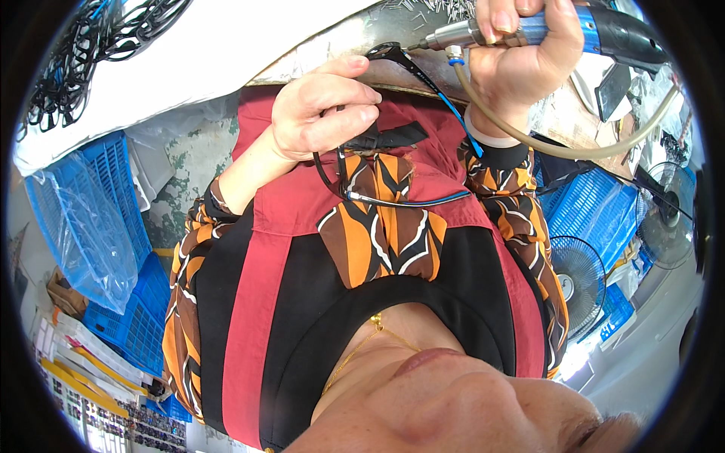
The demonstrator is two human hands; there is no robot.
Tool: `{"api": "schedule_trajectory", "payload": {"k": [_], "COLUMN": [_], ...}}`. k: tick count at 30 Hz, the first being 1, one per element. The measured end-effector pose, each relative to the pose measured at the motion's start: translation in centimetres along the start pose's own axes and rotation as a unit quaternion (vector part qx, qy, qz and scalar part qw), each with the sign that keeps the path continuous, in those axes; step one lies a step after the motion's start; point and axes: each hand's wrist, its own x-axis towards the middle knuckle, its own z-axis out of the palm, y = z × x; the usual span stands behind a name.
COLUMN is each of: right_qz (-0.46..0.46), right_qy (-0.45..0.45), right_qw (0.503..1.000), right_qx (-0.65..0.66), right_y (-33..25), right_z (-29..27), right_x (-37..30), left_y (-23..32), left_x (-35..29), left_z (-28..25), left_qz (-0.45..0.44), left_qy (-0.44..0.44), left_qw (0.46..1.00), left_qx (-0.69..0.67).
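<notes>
My left hand [325, 109] is closed on a black eyeglass frame, its fingers curled so that part of the frame is hidden. One temple [442, 94], black with a blue inner side, slants down to the right from the hinge end. The other temple [408, 202] hangs lower, across my apron. In my right hand [521, 64] is a blue and silver power screwdriver [529, 32], held level. Its thin bit points left and meets the frame near the hinge; whether it sits on a screw is too small to tell. A tan hose [563, 151] loops below the tool.
Many black eyeglass frames [75, 68] lie heaped on a white cloth [211, 45] at the far left. Small metal pieces [445, 7] are piled at the worktop's far side. Blue crates [113, 196] stand at left and right. A fan [574, 283] is at right.
</notes>
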Motion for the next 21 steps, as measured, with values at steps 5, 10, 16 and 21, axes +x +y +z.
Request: {"api": "schedule_trajectory", "payload": {"k": [5, 10, 16, 21], "right_qz": [-0.002, -0.015, -0.026, -0.014], "right_qy": [0.004, 0.015, -0.014, -0.004], "right_qw": [1.0, 1.0, 0.999, 1.0], "right_qx": [-0.024, -0.007, -0.018, 0.01], "right_y": [-0.2, -2.3, -2.5, -2.0], "right_z": [0.5, 1.2, 0.4, -0.1], "right_x": [0.0, -0.9, -0.2, -0.2], "left_y": [0.1, 1.6, 1.9, 1.8], "left_x": [0.2, 0.8, 1.0, 1.1], "left_z": [0.1, 1.1, 1.2, 1.3], "left_qz": [0.003, 0.016, 0.012, 0.017], "left_qy": [0.005, 0.001, -0.002, 0.001], "left_qw": [1.0, 1.0, 1.0, 1.0], "left_qx": [0.013, 0.011, 0.007, 0.014]}}
